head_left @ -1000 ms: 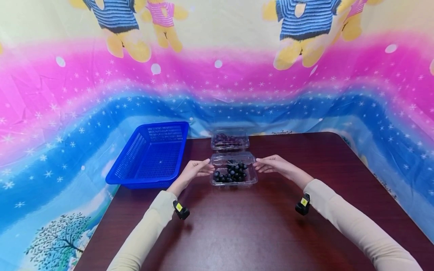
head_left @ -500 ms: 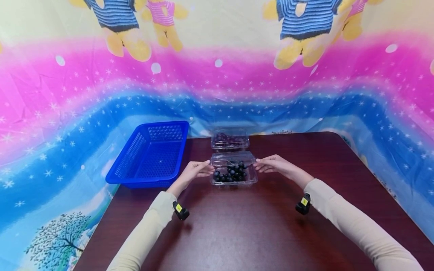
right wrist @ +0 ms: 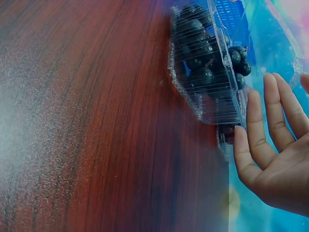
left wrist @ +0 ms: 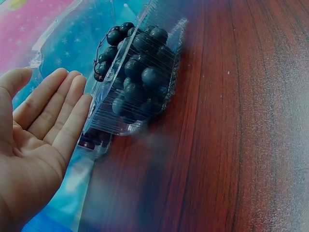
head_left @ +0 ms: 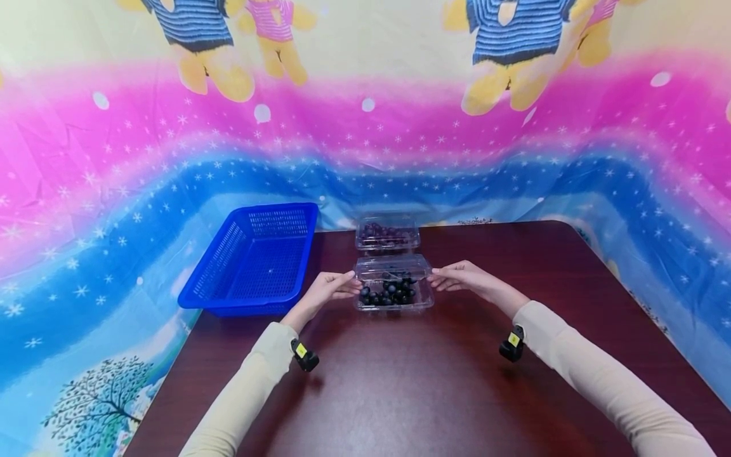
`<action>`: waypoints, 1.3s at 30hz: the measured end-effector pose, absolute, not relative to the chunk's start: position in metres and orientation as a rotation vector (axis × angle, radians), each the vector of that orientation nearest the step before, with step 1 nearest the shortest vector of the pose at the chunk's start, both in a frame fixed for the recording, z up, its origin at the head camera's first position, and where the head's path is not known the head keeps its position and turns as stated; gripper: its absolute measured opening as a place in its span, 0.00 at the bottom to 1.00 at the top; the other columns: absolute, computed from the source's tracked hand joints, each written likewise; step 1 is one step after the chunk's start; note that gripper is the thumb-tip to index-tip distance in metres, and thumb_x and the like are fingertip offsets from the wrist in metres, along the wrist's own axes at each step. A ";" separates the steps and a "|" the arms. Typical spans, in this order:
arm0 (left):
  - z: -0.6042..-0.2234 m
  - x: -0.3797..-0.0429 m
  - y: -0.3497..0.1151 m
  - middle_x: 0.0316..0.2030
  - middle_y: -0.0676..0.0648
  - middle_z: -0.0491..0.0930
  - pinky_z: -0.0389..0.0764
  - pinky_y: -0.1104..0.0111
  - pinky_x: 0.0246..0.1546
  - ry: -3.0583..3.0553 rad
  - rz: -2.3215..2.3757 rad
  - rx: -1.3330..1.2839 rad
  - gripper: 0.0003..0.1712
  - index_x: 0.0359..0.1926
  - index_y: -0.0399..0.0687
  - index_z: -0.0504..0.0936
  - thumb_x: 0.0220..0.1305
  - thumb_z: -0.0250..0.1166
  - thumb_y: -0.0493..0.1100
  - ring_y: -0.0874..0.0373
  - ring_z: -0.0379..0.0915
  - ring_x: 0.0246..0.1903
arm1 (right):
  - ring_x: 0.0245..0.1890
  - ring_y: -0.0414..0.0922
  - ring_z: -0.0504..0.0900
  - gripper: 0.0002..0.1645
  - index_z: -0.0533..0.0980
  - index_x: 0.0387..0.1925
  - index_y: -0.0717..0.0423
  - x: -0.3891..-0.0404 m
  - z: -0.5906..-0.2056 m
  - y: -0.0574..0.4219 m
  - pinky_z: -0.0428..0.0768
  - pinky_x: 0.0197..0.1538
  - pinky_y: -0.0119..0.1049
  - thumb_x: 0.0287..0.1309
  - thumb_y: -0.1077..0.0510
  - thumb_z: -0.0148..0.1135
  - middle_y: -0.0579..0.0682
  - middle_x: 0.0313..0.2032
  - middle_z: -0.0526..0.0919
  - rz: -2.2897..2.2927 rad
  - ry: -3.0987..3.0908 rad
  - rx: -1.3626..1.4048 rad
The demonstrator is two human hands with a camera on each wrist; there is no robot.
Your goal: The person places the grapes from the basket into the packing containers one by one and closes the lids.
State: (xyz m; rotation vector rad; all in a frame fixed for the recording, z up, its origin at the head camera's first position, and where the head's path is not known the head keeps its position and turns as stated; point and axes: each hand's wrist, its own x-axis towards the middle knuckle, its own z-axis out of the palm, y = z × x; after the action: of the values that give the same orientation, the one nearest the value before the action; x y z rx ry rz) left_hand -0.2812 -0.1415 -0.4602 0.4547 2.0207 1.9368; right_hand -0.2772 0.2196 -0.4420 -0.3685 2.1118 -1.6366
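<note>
The clear box (head_left: 393, 283) of dark grapes (head_left: 389, 292) sits on the brown table (head_left: 411, 381), in front of a second clear box (head_left: 388, 232) and right of the blue basket (head_left: 256, 258). Your left hand (head_left: 327, 289) has straight fingers (left wrist: 58, 111) against the box's left side. Your right hand (head_left: 461, 277) is likewise flat and open, fingertips (right wrist: 253, 121) at the right side. Neither hand is curled round anything.

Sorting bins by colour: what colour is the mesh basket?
The basket is solid blue, clearest in the head view.
</note>
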 end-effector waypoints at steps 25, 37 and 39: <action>-0.473 -0.281 -0.146 0.41 0.36 0.82 0.78 0.57 0.46 2.004 1.905 0.528 0.28 0.47 0.26 0.78 0.65 0.57 0.51 0.46 0.81 0.41 | 0.49 0.61 0.77 0.25 0.78 0.50 0.63 -0.272 -0.448 0.221 0.69 0.58 0.55 0.63 0.47 0.54 0.60 0.45 0.82 -1.605 2.110 -0.378; -0.471 -0.277 -0.145 0.42 0.33 0.81 0.76 0.52 0.49 2.038 1.885 0.455 0.26 0.46 0.25 0.78 0.66 0.57 0.49 0.49 0.81 0.39 | 0.47 0.56 0.80 0.25 0.77 0.50 0.63 -0.270 -0.450 0.222 0.70 0.57 0.54 0.63 0.47 0.54 0.55 0.44 0.84 -1.567 2.136 -0.411; -0.471 -0.277 -0.145 0.39 0.36 0.83 0.75 0.51 0.49 2.062 1.870 0.447 0.25 0.46 0.25 0.78 0.66 0.56 0.48 0.52 0.82 0.37 | 0.46 0.55 0.80 0.25 0.77 0.51 0.62 -0.271 -0.452 0.222 0.71 0.57 0.53 0.63 0.47 0.54 0.55 0.44 0.83 -1.553 2.141 -0.418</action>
State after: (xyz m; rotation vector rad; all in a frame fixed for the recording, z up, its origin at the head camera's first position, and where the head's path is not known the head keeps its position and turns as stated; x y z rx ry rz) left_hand -0.2766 -0.1448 -0.4712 0.4470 2.0617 1.8695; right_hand -0.2707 0.2222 -0.4516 -0.4179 2.1410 -1.5535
